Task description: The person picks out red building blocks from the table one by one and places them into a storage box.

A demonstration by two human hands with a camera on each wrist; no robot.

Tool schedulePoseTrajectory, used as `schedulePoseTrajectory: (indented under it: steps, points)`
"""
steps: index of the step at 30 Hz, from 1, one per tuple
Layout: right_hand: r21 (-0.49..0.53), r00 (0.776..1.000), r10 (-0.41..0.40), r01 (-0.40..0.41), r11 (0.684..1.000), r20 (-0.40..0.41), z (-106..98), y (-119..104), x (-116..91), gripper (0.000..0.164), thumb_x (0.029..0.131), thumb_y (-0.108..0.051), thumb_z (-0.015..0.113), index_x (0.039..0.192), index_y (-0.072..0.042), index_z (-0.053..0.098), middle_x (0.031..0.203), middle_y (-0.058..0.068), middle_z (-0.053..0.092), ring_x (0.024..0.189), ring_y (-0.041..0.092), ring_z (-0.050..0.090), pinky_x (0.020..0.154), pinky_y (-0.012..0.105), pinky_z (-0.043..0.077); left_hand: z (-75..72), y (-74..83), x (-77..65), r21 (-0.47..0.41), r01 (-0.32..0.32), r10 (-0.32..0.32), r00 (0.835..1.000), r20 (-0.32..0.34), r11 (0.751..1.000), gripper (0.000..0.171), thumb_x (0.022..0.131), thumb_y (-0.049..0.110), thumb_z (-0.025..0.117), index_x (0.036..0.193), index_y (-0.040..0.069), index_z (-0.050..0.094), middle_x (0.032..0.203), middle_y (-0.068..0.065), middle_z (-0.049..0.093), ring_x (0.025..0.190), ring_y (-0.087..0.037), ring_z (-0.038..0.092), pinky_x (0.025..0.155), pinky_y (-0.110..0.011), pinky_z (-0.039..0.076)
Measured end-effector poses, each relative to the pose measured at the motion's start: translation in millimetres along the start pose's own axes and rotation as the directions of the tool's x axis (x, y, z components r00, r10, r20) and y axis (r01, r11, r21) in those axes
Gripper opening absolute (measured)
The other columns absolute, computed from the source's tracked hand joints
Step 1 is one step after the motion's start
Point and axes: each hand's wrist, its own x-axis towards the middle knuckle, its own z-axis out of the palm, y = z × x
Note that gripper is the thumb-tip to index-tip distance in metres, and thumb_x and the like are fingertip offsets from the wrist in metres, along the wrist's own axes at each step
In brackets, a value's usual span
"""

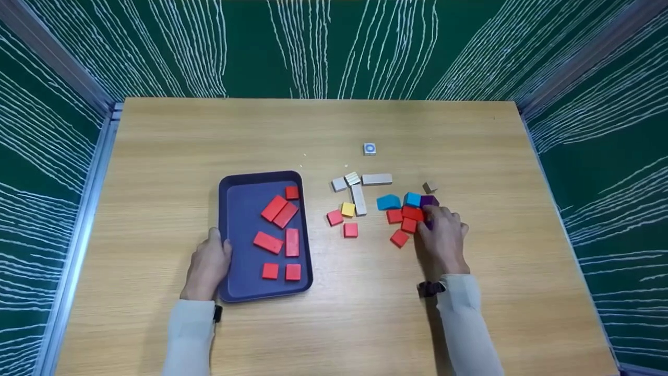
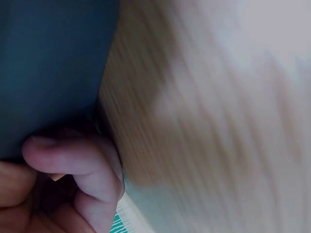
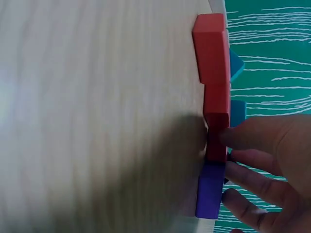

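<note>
At the left side of a dark blue tray, my left hand grips the rim. In the left wrist view, curled fingers lie against the tray. Several red blocks lie flat in the tray. My right hand is over the right end of a cluster of blocks. In the right wrist view its thumb touches a red block, and its spread fingertips are by a purple block. Two blue blocks lie at the cluster's back; the hand partly hides the purple ones.
Left of the cluster lie pinkish-red blocks, a yellow block and several pale wooden blocks. Further back sits a small cube with a blue ring. A small wooden piece lies behind the right hand.
</note>
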Motion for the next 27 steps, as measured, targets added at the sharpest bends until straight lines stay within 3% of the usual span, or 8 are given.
schedulePoseTrajectory:
  steps: [7, 15, 20, 27]
  points:
    - [-0.066, 1.0, -0.003, 0.005, 0.998, 0.021, 2, -2, 1, 0.04, 0.094, -0.01, 0.067, 0.132, 0.0, 0.06, 0.13, 0.025, 0.057, 0.108, 0.044, 0.046, 0.086, 0.058, 0.028, -0.2, -0.3, -0.6, 0.007, -0.018, 0.018, 1.0, -0.021, 1.0, 0.029, 0.107, 0.02, 0.041, 0.123, -0.004, 0.041, 0.096, -0.025, 0.06, 0.078, -0.035, 0.061, 0.064, -0.05, 0.048]
    - [-0.026, 0.998, -0.044, 0.043, 0.999, -0.043, -4, -4, -3, 0.035, 0.095, -0.01, 0.069, 0.129, -0.002, 0.062, 0.125, 0.023, 0.059, 0.104, 0.042, 0.047, 0.084, 0.057, 0.029, -0.4, 0.0, -0.5, 0.015, -0.024, 0.024, 0.999, -0.022, 1.0, 0.029, 0.107, 0.019, 0.041, 0.123, -0.005, 0.041, 0.094, -0.024, 0.06, 0.077, -0.034, 0.06, 0.063, -0.049, 0.048]
    - [-0.026, 0.995, -0.065, 0.064, 0.998, -0.079, -9, -16, -2, 0.035, 0.094, -0.012, 0.071, 0.127, -0.003, 0.064, 0.124, 0.023, 0.06, 0.105, 0.043, 0.049, 0.084, 0.057, 0.03, 0.3, -0.4, -1.4, 0.029, -0.042, 0.043, 0.998, -0.045, 0.999, 0.023, 0.106, 0.017, 0.043, 0.115, -0.004, 0.042, 0.087, -0.022, 0.059, 0.072, -0.033, 0.059, 0.059, -0.048, 0.047]
    - [0.011, 0.989, -0.121, 0.122, 0.992, -0.089, -5, -41, 2, 0.036, 0.091, -0.014, 0.074, 0.124, -0.003, 0.066, 0.125, 0.019, 0.061, 0.108, 0.041, 0.05, 0.089, 0.057, 0.029, 0.5, 0.7, -1.1, 0.036, -0.047, 0.048, 0.998, -0.047, 0.998, 0.024, 0.106, 0.017, 0.044, 0.116, -0.004, 0.043, 0.088, -0.023, 0.06, 0.073, -0.034, 0.059, 0.06, -0.049, 0.047]
